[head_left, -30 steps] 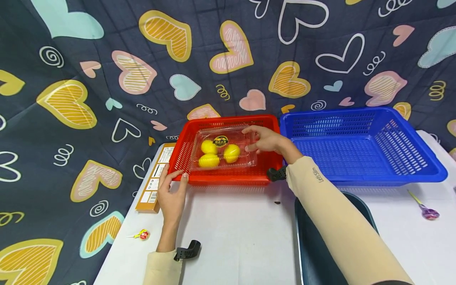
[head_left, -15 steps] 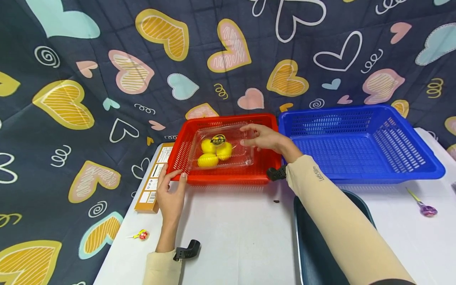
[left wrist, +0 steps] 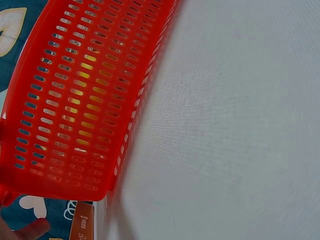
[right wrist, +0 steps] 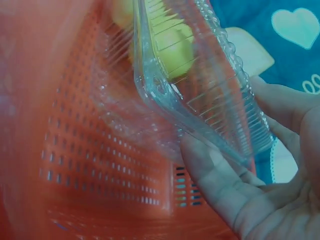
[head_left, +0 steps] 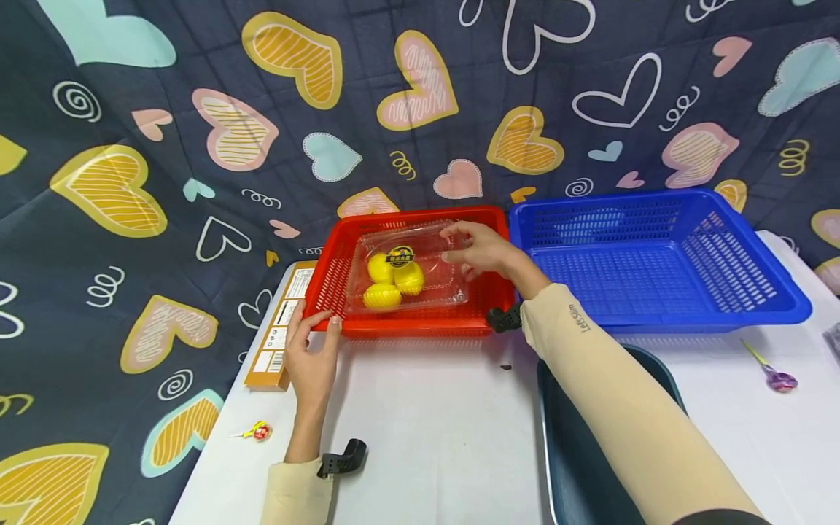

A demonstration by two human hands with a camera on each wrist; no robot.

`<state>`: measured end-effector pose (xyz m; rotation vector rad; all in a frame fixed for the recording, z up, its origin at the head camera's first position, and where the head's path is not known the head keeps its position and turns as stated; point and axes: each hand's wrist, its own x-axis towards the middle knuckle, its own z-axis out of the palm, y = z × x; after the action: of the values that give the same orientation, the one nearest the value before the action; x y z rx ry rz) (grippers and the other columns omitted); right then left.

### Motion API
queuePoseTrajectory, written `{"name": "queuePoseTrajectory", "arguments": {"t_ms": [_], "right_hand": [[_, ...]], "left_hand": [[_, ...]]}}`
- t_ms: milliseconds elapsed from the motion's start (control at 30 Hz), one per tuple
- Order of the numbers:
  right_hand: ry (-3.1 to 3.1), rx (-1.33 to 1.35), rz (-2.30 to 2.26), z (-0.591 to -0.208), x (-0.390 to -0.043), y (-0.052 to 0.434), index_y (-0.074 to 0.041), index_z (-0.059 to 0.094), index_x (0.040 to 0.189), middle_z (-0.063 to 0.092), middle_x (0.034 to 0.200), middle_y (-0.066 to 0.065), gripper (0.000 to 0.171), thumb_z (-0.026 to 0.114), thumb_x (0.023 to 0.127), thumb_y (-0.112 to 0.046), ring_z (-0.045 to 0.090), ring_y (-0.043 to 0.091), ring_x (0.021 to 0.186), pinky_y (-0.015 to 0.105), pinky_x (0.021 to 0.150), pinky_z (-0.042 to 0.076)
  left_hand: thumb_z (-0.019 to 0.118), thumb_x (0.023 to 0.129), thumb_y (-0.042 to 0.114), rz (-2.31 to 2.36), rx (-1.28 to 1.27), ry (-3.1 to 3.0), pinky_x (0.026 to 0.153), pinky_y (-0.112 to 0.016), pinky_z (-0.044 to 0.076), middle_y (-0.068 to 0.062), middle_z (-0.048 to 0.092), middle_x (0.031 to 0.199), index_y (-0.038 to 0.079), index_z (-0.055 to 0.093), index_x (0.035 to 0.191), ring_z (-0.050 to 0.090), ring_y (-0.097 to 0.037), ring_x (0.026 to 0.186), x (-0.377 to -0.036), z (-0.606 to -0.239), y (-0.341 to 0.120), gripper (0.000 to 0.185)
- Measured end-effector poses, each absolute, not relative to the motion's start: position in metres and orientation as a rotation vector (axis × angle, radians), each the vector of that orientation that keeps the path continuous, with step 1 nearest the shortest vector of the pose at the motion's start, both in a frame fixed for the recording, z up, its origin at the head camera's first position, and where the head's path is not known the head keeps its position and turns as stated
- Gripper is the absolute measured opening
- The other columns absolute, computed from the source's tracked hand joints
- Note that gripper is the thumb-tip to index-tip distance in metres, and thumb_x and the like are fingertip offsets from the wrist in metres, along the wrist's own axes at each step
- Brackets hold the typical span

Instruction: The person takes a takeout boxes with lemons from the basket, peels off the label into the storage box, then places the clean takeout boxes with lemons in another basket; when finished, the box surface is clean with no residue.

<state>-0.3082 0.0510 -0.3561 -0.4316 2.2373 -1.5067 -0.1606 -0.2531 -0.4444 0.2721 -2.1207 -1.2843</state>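
A clear plastic clamshell box (head_left: 407, 271) with yellow lemons (head_left: 394, 277) lies in the red basket (head_left: 420, 321). My right hand (head_left: 453, 244) grips the box's right end, and the box is tilted up on that side. In the right wrist view my fingers (right wrist: 210, 175) curl under the box (right wrist: 200, 90), with the lemons (right wrist: 175, 47) slid to its far end above the basket wall (right wrist: 75, 150). My left hand (head_left: 317, 319) presses its straight fingers against the basket's front left corner. One fingertip (left wrist: 30, 231) shows below the basket (left wrist: 75, 100).
An empty blue basket (head_left: 656, 270) sits right of the red one. A dark blue bin (head_left: 590, 437) is under my right forearm. An orange carton (head_left: 278, 328), a small lollipop (head_left: 259, 432) and a purple lollipop (head_left: 777, 378) lie on the white table (head_left: 426, 423).
My right hand has closed on the box's right end and raised it. The lemons have rolled together toward the left. My left hand stays at the basket corner.
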Motion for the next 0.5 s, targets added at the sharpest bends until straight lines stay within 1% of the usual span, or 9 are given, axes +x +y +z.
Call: {"name": "queuePoseTrajectory", "arguments": {"t_ms": [100,200,267,333,400,500], "right_hand": [[2.257,-0.424,-1.525,-0.3565,-0.3087,0.0513,-0.014,0.046,0.153,0.05,0.141,0.02,0.06,0.068,0.097,-0.013,0.063,0.021,0.066,0.039,0.07,0.064],[2.286,-0.422,-1.561,-0.3564,-0.3089,0.0513,-0.016,0.045,0.154,0.052,0.124,0.02,0.063,0.069,0.095,-0.012,0.064,0.02,0.063,0.038,0.068,0.063],[2.308,-0.415,-1.591,-0.3555,-0.3082,0.0514,-0.016,0.047,0.153,0.051,0.113,0.017,0.064,0.07,0.094,-0.011,0.063,0.02,0.062,0.037,0.068,0.063],[2.312,-0.409,-1.62,-0.3545,-0.3071,0.052,-0.016,0.049,0.152,0.048,0.105,0.015,0.063,0.07,0.093,-0.01,0.062,0.02,0.061,0.038,0.07,0.064],[2.308,-0.405,-1.637,-0.3537,-0.3062,0.053,-0.016,0.05,0.151,0.047,0.102,0.014,0.062,0.07,0.093,-0.009,0.061,0.02,0.061,0.04,0.071,0.064],[2.309,-0.415,-1.645,-0.3522,-0.3045,0.054,-0.015,0.05,0.151,0.048,0.106,0.015,0.061,0.07,0.093,-0.008,0.061,0.02,0.061,0.041,0.072,0.064]], "left_hand": [[0.074,0.092,0.027,-1.284,0.277,-2.115,0.105,-0.06,0.041,0.001,0.049,0.157,0.009,0.076,0.111,0.042,-0.021,0.146,-0.1607,-0.4447,-0.2533,0.026],[0.075,0.092,0.028,-1.288,0.278,-2.109,0.106,-0.06,0.041,0.001,0.049,0.156,0.009,0.076,0.11,0.042,-0.02,0.146,-0.1608,-0.4449,-0.2536,0.027],[0.075,0.092,0.027,-1.287,0.279,-2.107,0.108,-0.059,0.041,0.001,0.05,0.156,0.009,0.076,0.11,0.042,-0.02,0.146,-0.1606,-0.4444,-0.2533,0.026],[0.075,0.091,0.027,-1.287,0.281,-2.106,0.11,-0.057,0.041,0.001,0.05,0.155,0.01,0.076,0.109,0.042,-0.019,0.146,-0.1604,-0.4441,-0.2527,0.024],[0.075,0.091,0.026,-1.282,0.283,-2.106,0.111,-0.056,0.041,0.001,0.051,0.155,0.011,0.077,0.108,0.042,-0.019,0.146,-0.1605,-0.4438,-0.2522,0.023],[0.075,0.091,0.023,-1.287,0.283,-2.095,0.109,-0.056,0.042,0.0,0.052,0.154,0.009,0.077,0.108,0.043,-0.02,0.146,-0.1615,-0.444,-0.2525,0.022]]}}
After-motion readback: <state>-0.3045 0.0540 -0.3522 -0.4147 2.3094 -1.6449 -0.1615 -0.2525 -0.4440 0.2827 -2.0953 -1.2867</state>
